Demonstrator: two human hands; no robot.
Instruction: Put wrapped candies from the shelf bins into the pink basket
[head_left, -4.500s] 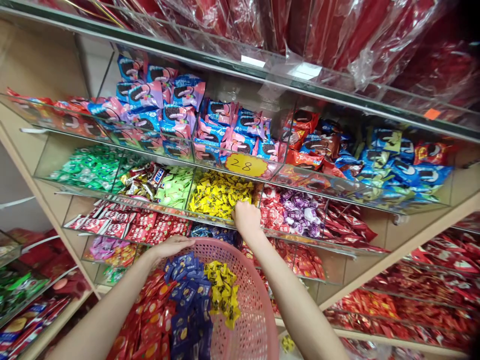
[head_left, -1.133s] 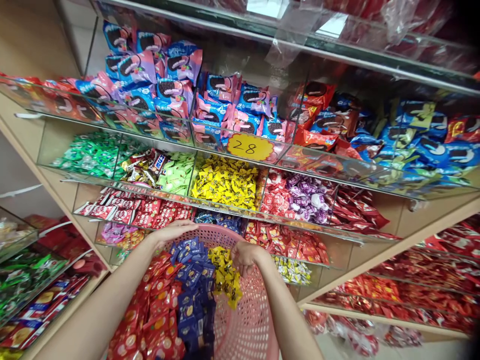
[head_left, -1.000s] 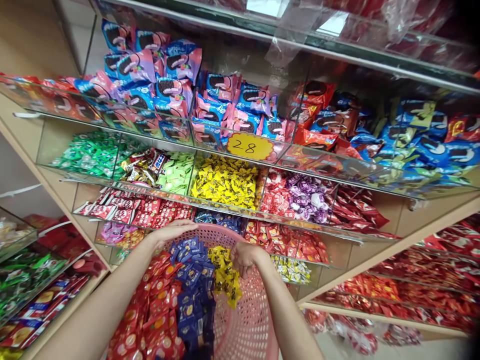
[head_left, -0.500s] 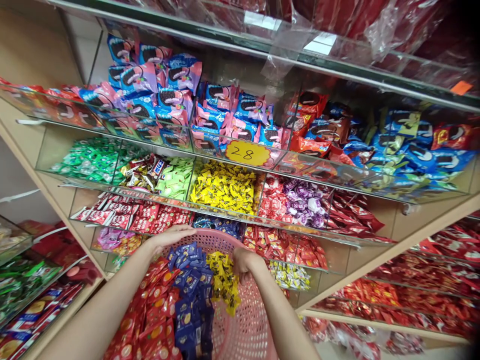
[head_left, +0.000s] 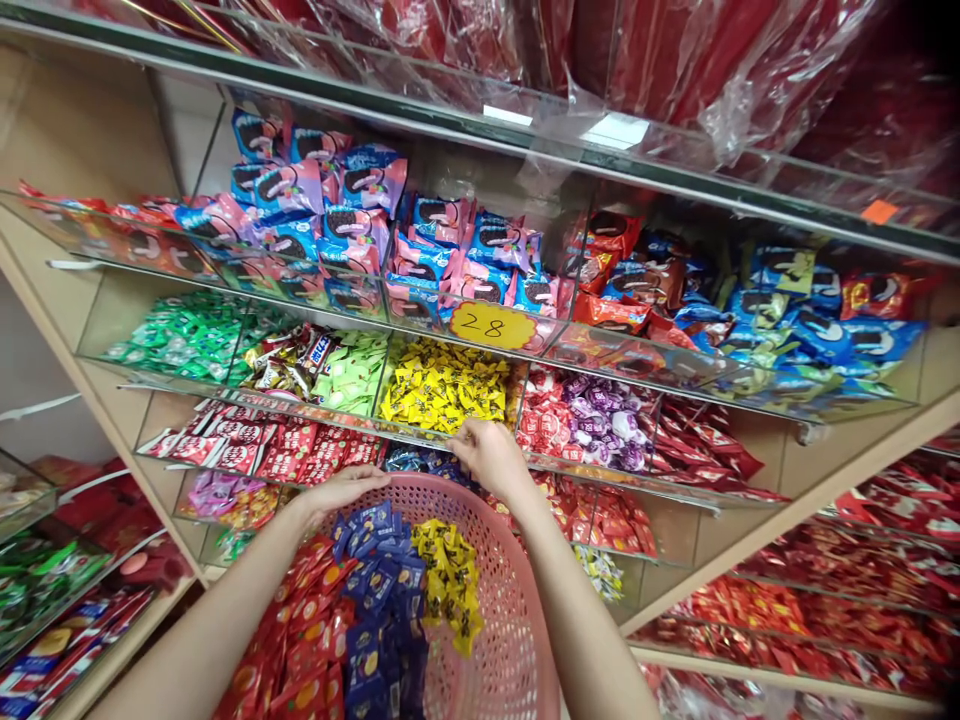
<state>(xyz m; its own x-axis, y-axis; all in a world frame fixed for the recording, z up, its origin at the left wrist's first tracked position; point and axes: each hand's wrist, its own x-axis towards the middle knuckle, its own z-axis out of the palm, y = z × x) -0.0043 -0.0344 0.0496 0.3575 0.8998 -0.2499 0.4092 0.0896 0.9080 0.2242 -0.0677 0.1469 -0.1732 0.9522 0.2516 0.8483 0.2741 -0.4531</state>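
Note:
A pink perforated plastic basket (head_left: 517, 580) sits low in front of me. Inside are red candy packets (head_left: 300, 630), dark blue packets (head_left: 386, 600) and a small heap of yellow-wrapped candies (head_left: 452, 580). My left hand (head_left: 349, 488) is closed over the basket's far left rim. Above the far rim, my right hand (head_left: 484, 452) is at the front edge of a shelf bin of yellow candies (head_left: 446, 385). Its fingers are curled in, and whatever may be inside them is hidden. Dark blue packets (head_left: 427, 462) lie in a bin just beneath it.
Clear-fronted shelf bins hold blue-and-pink cookie packs (head_left: 352, 235), green candies (head_left: 187, 335), purple candies (head_left: 604, 420) and red packets (head_left: 307, 445). A yellow price tag (head_left: 493, 326) marked 28 hangs above the yellow bin. Glass shelf edges (head_left: 450, 90) run across. More red goods (head_left: 840, 560) fill shelves at right.
My right hand has risen out of the basket to the edge of the yellow candy bin. My left hand stays on the rim, and the yellow candies remain in the basket.

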